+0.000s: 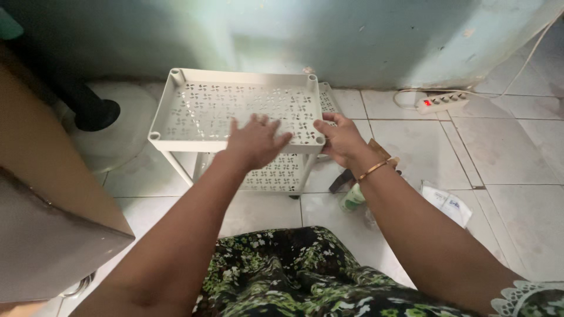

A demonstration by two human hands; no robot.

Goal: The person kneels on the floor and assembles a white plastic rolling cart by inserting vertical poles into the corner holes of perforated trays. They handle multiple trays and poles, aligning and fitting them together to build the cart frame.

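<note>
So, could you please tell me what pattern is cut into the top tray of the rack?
Rows of small four-petal flower cut-outs across the white tray, seen in the head view.

A single head-worn camera looks steeply down and forward, close above the white rack on the floor.

Both forearms are bare, with no sleeves reaching the wrists. A thin gold bangle circles the right wrist. The lap is covered by a dark dress printed with green and white flowers, with white lace trim at the right edge.
</note>
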